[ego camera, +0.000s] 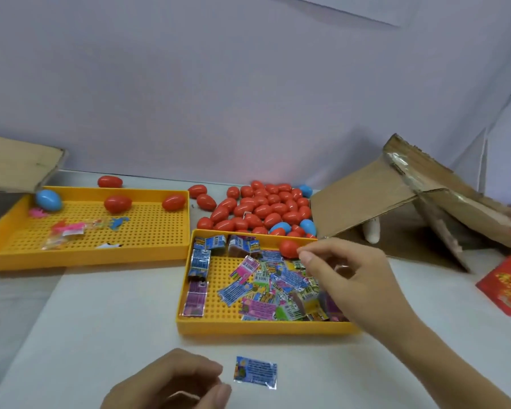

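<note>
Head view: right hand [345, 278] reaching over perforated yellow plastic tray [263, 327], curled fingertips touching smooth red plastic egg [289, 248] lying in tray's far-right corner; firm grip unclear. Left hand [171, 382] resting in front of tray, fingers curling together, contents unclear. Glossy rectangular foil sachet [255, 371] lying flat just in front of tray.

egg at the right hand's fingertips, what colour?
Red; the egg shows best in the head view.

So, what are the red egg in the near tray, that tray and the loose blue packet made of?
Red egg: apparently smooth plastic, as it shows a glossy highlight.
Tray: moulded yellow plastic, matt, with a regular grid of holes.
Blue packet: probably printed foil or film, judging by its shiny, silvery, crimped edges.
</note>
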{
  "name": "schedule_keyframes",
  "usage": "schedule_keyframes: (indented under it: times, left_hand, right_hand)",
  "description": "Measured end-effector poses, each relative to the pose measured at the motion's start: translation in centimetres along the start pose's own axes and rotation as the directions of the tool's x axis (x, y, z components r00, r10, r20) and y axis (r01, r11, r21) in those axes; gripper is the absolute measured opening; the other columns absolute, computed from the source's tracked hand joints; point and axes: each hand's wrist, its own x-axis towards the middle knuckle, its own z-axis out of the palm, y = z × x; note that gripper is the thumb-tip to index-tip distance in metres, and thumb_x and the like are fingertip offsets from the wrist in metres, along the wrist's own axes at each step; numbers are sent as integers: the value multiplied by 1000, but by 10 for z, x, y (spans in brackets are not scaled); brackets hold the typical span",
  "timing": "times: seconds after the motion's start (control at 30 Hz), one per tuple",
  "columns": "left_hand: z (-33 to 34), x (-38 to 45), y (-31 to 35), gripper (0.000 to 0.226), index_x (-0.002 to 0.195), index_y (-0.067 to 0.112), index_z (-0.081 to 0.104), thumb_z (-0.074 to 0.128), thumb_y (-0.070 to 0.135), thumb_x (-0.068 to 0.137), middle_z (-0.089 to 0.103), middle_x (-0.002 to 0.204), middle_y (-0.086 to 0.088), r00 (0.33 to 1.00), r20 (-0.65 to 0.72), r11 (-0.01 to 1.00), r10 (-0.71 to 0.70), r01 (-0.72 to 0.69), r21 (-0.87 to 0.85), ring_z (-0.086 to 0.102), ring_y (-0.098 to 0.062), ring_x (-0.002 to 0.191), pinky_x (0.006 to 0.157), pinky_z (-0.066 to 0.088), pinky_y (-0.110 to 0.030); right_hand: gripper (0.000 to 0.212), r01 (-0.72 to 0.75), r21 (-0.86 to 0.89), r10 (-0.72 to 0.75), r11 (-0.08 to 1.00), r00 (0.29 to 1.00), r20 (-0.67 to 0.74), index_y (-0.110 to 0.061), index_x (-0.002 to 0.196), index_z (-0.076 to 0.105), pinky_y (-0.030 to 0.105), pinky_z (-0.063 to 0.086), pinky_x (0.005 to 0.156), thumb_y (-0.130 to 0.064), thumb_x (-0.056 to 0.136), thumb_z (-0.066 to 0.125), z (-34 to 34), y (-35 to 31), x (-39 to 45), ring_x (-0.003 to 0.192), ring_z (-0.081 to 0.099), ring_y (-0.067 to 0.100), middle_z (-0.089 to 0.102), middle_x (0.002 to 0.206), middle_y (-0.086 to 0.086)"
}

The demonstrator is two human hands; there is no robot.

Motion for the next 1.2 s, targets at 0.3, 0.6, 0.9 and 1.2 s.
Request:
schedule_keyframes:
  times: [0.3, 0.6, 0.9, 1.2]
  left_hand:
    - [-19, 1, 0, 11, 80, 11, 78, 75, 13, 70, 74, 86, -12, 966, -142, 974, 216, -204, 96, 72, -22, 84, 71, 58, -26]
    - [-19, 2, -2, 13, 83, 16, 78, 73, 19, 71, 75, 89, -7, 980, -89, 979, 176, -166, 115, 73, -17, 83, 74, 55, -18]
    - [-23, 2, -4, 25, 84, 21, 78, 77, 38, 66, 75, 87, -6, 980, -82, 981, 182, -175, 87, 72, -20, 84, 74, 56, -20]
    - [-18, -7, -4, 49, 115, 31, 69, 83, 22, 69, 70, 102, -9, 938, -68, 940, 341, -338, 48, 71, -26, 82, 70, 59, -29]
  right_hand:
    - [45, 74, -489, -3, 869, 990, 144, -10, 142, 48, 44, 38, 106, -12, 97, 49, 62, 22, 56, 127, 46, 30, 53, 141, 11]
    - [40, -248, -541, 409, 804, 890, 199, -20, 127, 58, 31, 43, 75, -28, 88, 60, 77, 51, 132, 94, 52, 25, 59, 127, 10]
    - [20, -141, -185, 129, 973, 989, -75, -26, 101, 66, 15, 46, 66, -36, 84, 70, 65, 23, 84, 80, 60, 4, 68, 90, -11]
    - [23, -457, 581, 134, 674, 848, 513, -27, 85, 70, 14, 49, 60, -35, 66, 78, 48, -54, -55, 65, 64, 4, 76, 79, 2]
